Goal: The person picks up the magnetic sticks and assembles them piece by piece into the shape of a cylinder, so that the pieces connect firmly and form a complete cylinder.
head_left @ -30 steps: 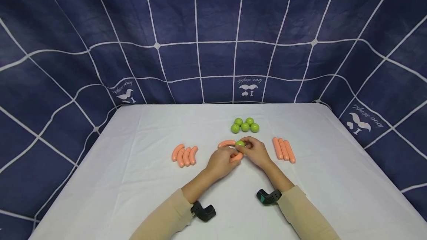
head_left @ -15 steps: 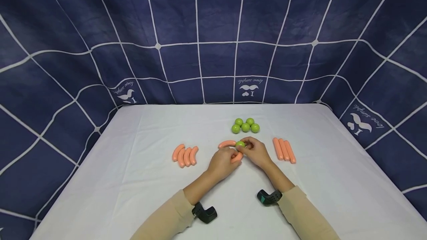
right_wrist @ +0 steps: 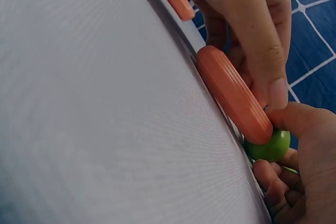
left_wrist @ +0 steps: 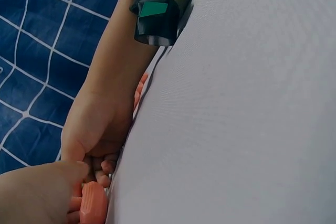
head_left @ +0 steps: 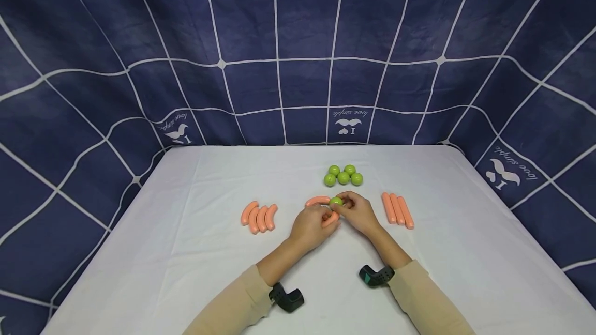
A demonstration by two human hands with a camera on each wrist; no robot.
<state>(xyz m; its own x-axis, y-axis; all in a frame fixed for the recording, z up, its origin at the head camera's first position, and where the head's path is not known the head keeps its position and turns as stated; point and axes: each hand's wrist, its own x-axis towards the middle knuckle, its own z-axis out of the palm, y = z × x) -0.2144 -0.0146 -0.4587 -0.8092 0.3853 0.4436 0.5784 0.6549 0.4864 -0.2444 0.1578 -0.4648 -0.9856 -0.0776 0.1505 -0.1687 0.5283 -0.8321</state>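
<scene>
My left hand (head_left: 311, 226) grips a curved orange-pink sausage-shaped piece (head_left: 331, 218) near the middle of the table. In the right wrist view this piece (right_wrist: 231, 93) shows grooves along its side, and its lower end meets a green ball (right_wrist: 270, 148). That ball (head_left: 336, 201) is pinched between the thumb and fingers of my right hand (head_left: 359, 214). Another curved piece (head_left: 317, 200) lies just beyond the left hand, its right end at the ball. Whether the parts are joined cannot be told. In the left wrist view the ball is hidden.
Several green balls (head_left: 343, 177) sit together farther back. Several curved orange-pink pieces (head_left: 261, 217) lie to the left, and 3 straight ones (head_left: 397, 210) to the right. A white cloth (head_left: 223, 169) covers the table, with a blue checked curtain (head_left: 302, 81) behind it.
Both hands stay in nearly the same place, still holding the curved piece and the green ball. The whole view shifts very slightly.
</scene>
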